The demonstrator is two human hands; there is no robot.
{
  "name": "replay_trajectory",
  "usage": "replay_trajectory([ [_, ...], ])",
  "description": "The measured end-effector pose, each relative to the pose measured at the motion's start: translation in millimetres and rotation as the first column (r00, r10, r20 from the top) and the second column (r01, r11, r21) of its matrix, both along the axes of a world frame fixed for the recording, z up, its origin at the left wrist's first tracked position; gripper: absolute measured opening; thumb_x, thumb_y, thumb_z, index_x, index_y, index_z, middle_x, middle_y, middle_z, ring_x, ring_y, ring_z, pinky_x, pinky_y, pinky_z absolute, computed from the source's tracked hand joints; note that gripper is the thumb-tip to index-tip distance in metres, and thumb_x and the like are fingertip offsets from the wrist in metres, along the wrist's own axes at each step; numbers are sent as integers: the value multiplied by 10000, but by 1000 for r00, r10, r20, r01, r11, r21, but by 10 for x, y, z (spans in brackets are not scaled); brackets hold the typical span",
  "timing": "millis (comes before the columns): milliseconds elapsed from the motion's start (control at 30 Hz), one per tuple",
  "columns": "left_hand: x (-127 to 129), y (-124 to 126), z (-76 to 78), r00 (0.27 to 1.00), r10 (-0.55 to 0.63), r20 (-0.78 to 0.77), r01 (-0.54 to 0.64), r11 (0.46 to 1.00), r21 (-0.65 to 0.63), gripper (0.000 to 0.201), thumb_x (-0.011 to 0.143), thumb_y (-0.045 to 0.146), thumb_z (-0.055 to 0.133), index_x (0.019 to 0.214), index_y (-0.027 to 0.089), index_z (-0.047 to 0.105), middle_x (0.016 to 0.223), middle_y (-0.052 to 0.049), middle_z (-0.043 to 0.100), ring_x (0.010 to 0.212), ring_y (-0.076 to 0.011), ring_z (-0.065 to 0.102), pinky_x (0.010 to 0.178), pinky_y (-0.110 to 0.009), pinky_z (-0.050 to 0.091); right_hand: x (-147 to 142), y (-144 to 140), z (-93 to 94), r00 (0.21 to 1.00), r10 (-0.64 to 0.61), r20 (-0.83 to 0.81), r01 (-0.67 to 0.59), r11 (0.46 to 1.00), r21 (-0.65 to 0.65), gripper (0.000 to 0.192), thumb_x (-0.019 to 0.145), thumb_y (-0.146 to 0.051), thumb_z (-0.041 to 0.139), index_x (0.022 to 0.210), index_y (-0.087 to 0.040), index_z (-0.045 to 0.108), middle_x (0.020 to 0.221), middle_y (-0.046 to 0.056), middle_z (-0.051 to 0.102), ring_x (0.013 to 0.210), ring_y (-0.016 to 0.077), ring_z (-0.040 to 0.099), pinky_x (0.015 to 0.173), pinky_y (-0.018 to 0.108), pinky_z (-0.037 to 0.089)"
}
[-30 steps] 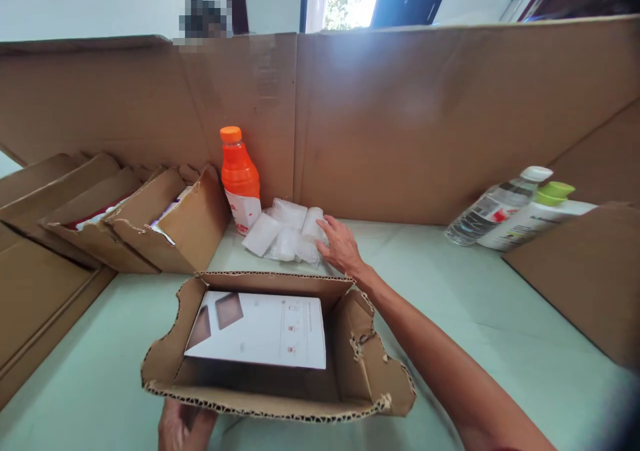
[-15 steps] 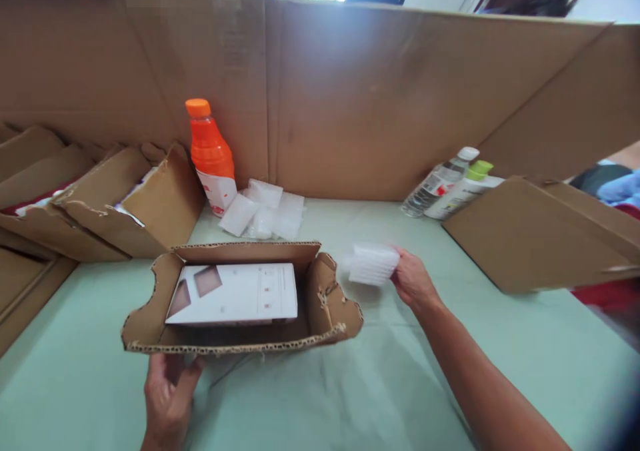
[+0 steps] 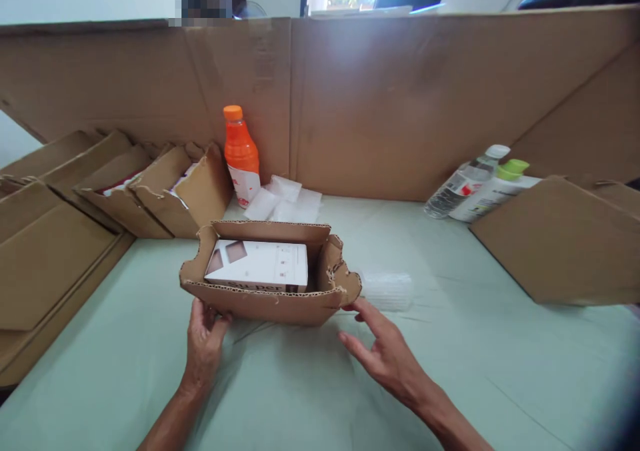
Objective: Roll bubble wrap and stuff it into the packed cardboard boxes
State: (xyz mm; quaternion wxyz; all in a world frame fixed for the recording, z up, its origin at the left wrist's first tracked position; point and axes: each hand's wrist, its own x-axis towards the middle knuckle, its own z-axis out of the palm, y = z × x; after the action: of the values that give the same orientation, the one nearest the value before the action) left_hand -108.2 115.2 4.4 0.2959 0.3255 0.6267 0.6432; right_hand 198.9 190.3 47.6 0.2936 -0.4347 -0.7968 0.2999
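Observation:
In front of me a cut-open cardboard box (image 3: 285, 308) holds a white printed carton (image 3: 265, 261) lying in it. My left hand (image 3: 205, 341) grips the box's lower left front corner; some of its fingertips are hidden by the cardboard. At the right front corner, my right hand (image 3: 383, 351) has thumb and fingers apart, with its fingertips at the box's edge and nothing in its grasp. Just beyond that hand a folded piece of clear bubble wrap (image 3: 387, 291) lies on the table, partly hidden by the box's right end.
An orange bottle (image 3: 243, 158) stands at the back beside white packing sheets (image 3: 295, 204). More cardboard boxes (image 3: 170, 188) line the left. A clear bottle (image 3: 465, 181), a white bottle with a green cap (image 3: 493, 194) and a cardboard box (image 3: 560, 238) are right. A cardboard wall (image 3: 400, 104) closes the back.
My right hand has let go of the bubble wrap, which now rests on the table, and has come to the box's right corner. My left hand stays at the box. The view has shifted.

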Motion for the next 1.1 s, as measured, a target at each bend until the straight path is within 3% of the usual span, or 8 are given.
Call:
replay_trajectory([
  [167,39,169,30,998,-56,24,56,998,-2,481,771,311,688,1210,203,522,1109,-69,631,1012,-213,621,914,-334,509,-339,159,25,999,-37,39,40,996,-83,332,895,-464,537,1075,-197,614,926,84,705,601,181,590,537,317,501],
  [367,17,799,-41,994,-111,0,111,993,33,542,738,268,685,1238,173,502,1209,-114,615,1104,-229,623,993,-375,484,-519,750,62,987,-153,54,158,982,-101,331,862,-464,532,995,-171,609,764,47,675,613,188,584,567,307,460],
  [433,-4,1012,-51,993,-113,21,112,992,52,588,714,256,693,1258,168,489,1262,-136,599,1174,-248,603,1040,-399,464,-580,892,70,986,-157,52,162,979,-120,337,855,-438,536,1032,-163,618,784,43,689,601,175,579,572,302,461],
  [533,-43,1129,-80,995,-91,51,89,995,38,674,705,256,701,1321,165,443,1343,-170,554,1274,-266,551,1117,-431,405,-507,941,91,991,-127,-32,125,990,-67,395,861,-377,542,1182,-160,616,1070,96,721,793,198,663,679,321,525],
  [667,-121,739,-128,995,-52,83,56,997,-45,760,727,313,732,1390,146,399,1385,-220,520,1305,-291,538,1152,-497,364,77,769,93,989,-146,-5,145,980,132,379,922,-335,519,1263,-214,632,1335,102,640,1192,250,614,912,398,547],
  [833,-60,-82,-184,992,-62,110,74,991,-112,641,759,389,759,1325,204,522,1347,-157,599,1279,-271,577,1148,-496,388,869,685,-141,879,-297,373,165,923,347,587,821,-131,519,1393,-249,579,1439,109,567,1297,315,540,1052,545,459],
  [967,186,-412,-207,987,-141,80,154,972,-176,562,746,412,755,1241,184,620,1302,-155,650,1221,-300,613,1116,-515,422,879,782,-293,893,-267,363,166,943,287,392,785,-169,556,1135,-210,729,1333,137,644,1231,344,581,1029,572,463],
  [1100,383,-526,-158,956,-294,23,292,932,-214,434,785,367,705,1177,182,686,1248,-138,692,1192,-303,625,1097,-508,433,641,626,-107,966,-157,208,122,978,170,285,904,-346,519,1005,-197,741,1117,110,736,1052,276,667,964,446,518],
])
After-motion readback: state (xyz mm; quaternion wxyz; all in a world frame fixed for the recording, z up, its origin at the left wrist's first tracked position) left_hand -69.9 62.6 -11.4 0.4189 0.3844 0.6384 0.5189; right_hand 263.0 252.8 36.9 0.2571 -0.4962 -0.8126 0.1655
